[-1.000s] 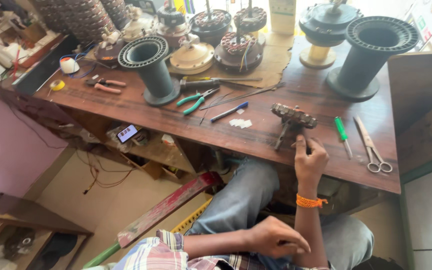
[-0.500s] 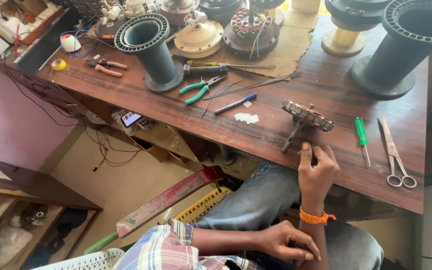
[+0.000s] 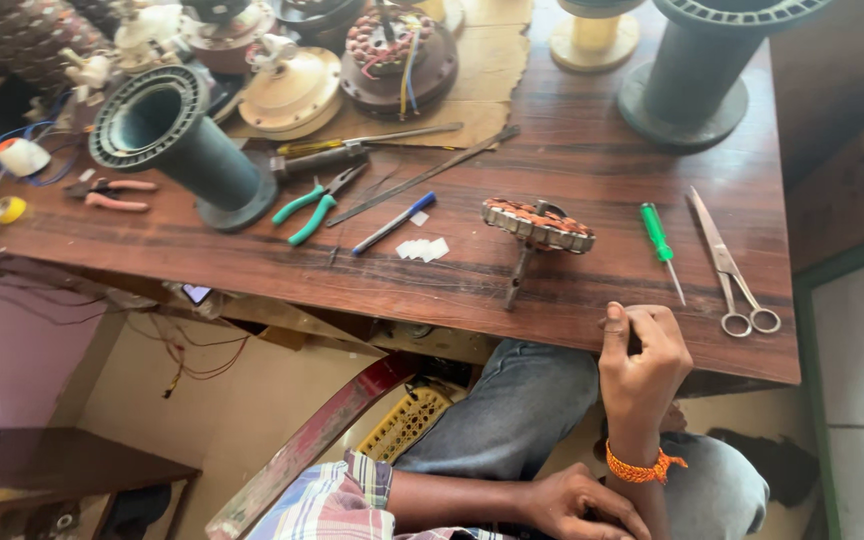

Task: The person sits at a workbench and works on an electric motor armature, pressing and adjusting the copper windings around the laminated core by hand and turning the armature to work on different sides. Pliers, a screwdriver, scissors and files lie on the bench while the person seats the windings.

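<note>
Copper-wound stator (image 3: 538,224) upright on table (image 3: 592,160)

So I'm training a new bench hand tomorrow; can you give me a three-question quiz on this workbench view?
1. True or false: the right hand rests at the near edge of the table.
2. Which tool lies nearest right of the green screwdriver? A) scissors B) pliers C) pen
3. Fill in: the left hand rests on the person's ____.

Key: 1 true. 2 A. 3 lap; it is below the table, apart from the tools and the wound stator.
</note>
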